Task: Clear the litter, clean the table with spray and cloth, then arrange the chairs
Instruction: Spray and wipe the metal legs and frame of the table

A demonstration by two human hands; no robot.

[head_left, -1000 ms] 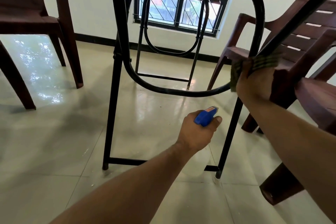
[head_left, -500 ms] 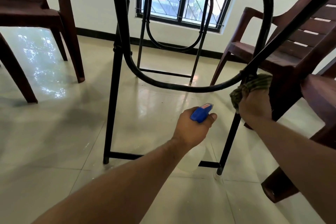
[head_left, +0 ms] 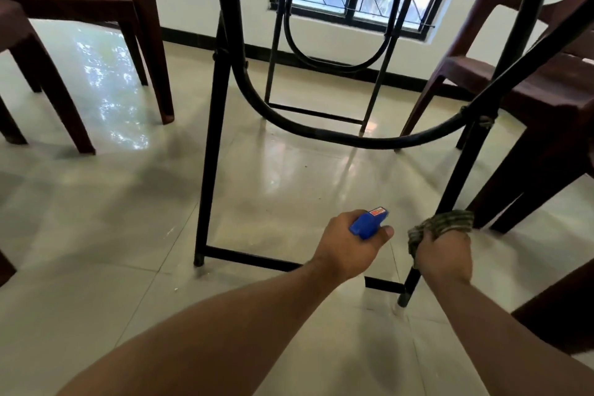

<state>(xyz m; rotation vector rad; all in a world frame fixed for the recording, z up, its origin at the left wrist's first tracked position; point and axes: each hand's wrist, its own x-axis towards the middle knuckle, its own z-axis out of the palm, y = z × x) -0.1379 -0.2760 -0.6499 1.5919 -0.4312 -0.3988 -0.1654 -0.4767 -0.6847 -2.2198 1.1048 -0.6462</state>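
Hands: left (head_left: 348,249) grips spray bottle (head_left: 366,224) | right (head_left: 442,254) wraps cloth (head_left: 440,226) round table leg (head_left: 456,177)

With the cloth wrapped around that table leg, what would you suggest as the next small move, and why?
Probably slide the right hand and its cloth further down the table leg toward the foot. The cloth grips the leg partway up, with bare black leg below it, apparently unwiped. The left hand holds the blue spray bottle close by.
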